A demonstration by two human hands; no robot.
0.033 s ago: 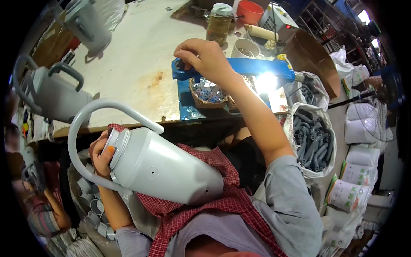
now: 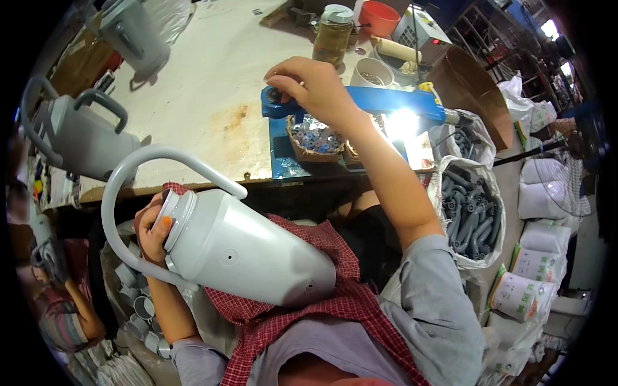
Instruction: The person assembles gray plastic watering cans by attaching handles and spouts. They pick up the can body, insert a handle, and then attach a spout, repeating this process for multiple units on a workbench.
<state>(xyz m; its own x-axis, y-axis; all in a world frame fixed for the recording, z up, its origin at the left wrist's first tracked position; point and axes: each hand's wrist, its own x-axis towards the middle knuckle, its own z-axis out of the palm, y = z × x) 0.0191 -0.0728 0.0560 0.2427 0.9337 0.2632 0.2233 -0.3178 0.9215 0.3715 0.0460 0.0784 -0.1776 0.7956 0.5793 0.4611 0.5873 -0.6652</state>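
Observation:
A grey plastic watering can (image 2: 257,251) with a big looped handle lies tilted across my lap, its neck toward the left. My left hand (image 2: 153,231) grips it at the neck rim, thumb on the outside. My right hand (image 2: 315,87) is over the near-left end of a blue bar-shaped arm (image 2: 386,101) on the table. Its fingers are bent down by the round dark hole at that end; whatever they pinch is too small or hidden to name. Below the bar sits a small box of metal washers (image 2: 317,140).
Two more grey watering cans (image 2: 90,138) stand at the left. A lidded jar (image 2: 333,35), a white mug (image 2: 372,74) and a red bowl (image 2: 380,18) are at the back. Sacks of grey spouts (image 2: 470,212) stand at the right; grey cup-shaped parts (image 2: 145,309) fill a bag at lower left.

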